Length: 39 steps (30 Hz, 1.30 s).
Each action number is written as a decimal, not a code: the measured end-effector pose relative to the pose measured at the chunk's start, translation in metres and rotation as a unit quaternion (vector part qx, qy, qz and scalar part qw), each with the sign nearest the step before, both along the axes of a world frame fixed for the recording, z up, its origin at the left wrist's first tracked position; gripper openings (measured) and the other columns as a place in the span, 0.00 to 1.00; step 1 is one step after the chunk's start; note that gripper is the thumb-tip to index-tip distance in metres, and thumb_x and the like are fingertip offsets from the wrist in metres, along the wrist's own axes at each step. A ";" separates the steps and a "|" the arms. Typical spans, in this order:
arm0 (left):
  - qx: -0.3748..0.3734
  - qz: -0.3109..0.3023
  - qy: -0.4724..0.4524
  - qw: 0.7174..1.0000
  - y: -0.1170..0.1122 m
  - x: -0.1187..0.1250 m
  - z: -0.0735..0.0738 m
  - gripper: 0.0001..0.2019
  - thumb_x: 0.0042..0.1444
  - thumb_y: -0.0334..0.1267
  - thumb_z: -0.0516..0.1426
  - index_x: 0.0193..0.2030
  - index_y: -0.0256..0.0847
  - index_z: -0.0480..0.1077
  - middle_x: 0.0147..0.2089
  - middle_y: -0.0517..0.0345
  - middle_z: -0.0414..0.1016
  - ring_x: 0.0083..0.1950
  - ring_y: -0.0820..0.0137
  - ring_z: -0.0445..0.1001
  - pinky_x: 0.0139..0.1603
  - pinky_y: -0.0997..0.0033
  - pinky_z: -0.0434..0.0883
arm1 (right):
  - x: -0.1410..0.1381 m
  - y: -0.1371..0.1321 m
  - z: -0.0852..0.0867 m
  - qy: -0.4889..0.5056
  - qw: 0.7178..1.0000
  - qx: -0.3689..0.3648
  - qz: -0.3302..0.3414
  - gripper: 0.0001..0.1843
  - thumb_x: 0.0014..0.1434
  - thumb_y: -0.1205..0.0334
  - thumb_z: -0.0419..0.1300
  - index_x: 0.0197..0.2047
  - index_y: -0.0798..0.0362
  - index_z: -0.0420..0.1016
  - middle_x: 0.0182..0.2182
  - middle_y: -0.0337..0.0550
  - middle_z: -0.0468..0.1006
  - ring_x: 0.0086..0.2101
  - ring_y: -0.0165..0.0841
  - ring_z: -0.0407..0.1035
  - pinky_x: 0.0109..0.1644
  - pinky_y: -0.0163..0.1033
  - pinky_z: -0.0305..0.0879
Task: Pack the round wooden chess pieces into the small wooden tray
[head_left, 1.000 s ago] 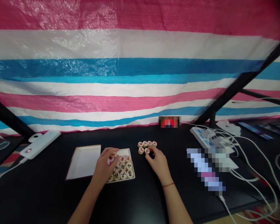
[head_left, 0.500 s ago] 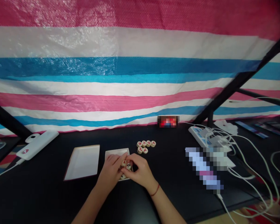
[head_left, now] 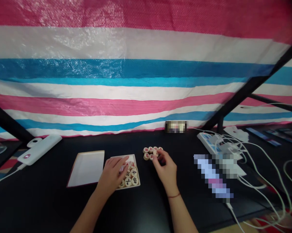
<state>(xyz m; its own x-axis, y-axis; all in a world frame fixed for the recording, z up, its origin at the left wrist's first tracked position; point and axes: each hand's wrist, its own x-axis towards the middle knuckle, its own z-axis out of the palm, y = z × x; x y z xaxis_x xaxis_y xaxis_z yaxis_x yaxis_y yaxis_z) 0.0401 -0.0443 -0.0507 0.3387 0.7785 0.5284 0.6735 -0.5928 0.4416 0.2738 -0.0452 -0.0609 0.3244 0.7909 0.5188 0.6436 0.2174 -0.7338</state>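
A white open box (head_left: pixel 139 179) holds several round xiangqi pieces (head_left: pixel 128 182) with black or red characters. My left hand (head_left: pixel 111 173) rests over the box's left side, its fingers stretched out and slightly apart above the pieces. A small pinkish, clear bit shows by its fingertips, too unclear to name. To the right of the box, my right hand (head_left: pixel 167 170) pinches one xiangqi piece (head_left: pixel 155 152) between thumb and fingers. That piece is held at a small group of red-character pieces (head_left: pixel 146 150) set in rows on the black table, partly covering them.
The box lid (head_left: pixel 87 170) lies with its white inside up, left of the box. A white device (head_left: pixel 40 150) with a cable stands farther left. At right are a power strip (head_left: pixel 206 140), tangled white cables (head_left: pixel 260 161) and a blurred-out phone-like object (head_left: pixel 212 176). Striped sheeting (head_left: pixel 111 110) hangs behind.
My right hand has left the box and moved right to the group of pieces, carrying a xiangqi piece. My left hand has shifted slightly left, uncovering more pieces in the box.
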 end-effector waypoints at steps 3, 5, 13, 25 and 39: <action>-0.008 0.014 -0.011 1.000 0.004 -0.008 0.001 0.12 0.62 0.39 0.53 0.50 0.44 0.74 0.42 0.52 0.78 0.43 0.63 0.75 0.46 0.60 0.71 | 0.020 0.002 -0.008 -0.030 0.998 -0.042 -0.038 0.15 0.56 0.54 0.58 0.42 0.54 0.74 0.33 0.45 0.78 0.28 0.34 0.69 0.37 0.40 0.68; -0.010 0.019 -0.011 1.000 0.005 -0.010 0.002 0.12 0.62 0.39 0.53 0.49 0.44 0.74 0.41 0.53 0.78 0.42 0.63 0.75 0.46 0.60 0.71 | 0.024 0.002 -0.012 -0.063 0.995 -0.072 -0.018 0.13 0.55 0.54 0.58 0.40 0.53 0.75 0.32 0.45 0.78 0.30 0.36 0.69 0.38 0.40 0.67; -0.014 0.016 -0.015 1.000 0.004 -0.008 0.001 0.11 0.61 0.39 0.53 0.45 0.45 0.75 0.41 0.53 0.79 0.42 0.63 0.76 0.47 0.59 0.72 | 0.014 0.004 -0.017 -0.120 0.988 -0.072 0.063 0.11 0.59 0.62 0.54 0.42 0.53 0.74 0.39 0.48 0.79 0.39 0.42 0.70 0.46 0.47 0.67; -0.028 0.012 -0.001 1.000 0.005 -0.009 -0.001 0.10 0.62 0.39 0.53 0.44 0.46 0.75 0.41 0.54 0.79 0.43 0.63 0.76 0.47 0.59 0.71 | 0.015 0.008 -0.029 -0.108 0.988 -0.099 0.044 0.11 0.57 0.61 0.55 0.43 0.53 0.71 0.37 0.47 0.77 0.38 0.40 0.70 0.43 0.44 0.68; -0.029 0.011 0.004 1.000 0.007 -0.010 -0.004 0.11 0.62 0.39 0.52 0.42 0.46 0.76 0.40 0.54 0.80 0.42 0.63 0.77 0.46 0.60 0.72 | 0.015 0.010 -0.031 -0.106 0.988 -0.104 0.033 0.09 0.57 0.60 0.55 0.41 0.51 0.70 0.35 0.46 0.76 0.37 0.41 0.70 0.41 0.43 0.67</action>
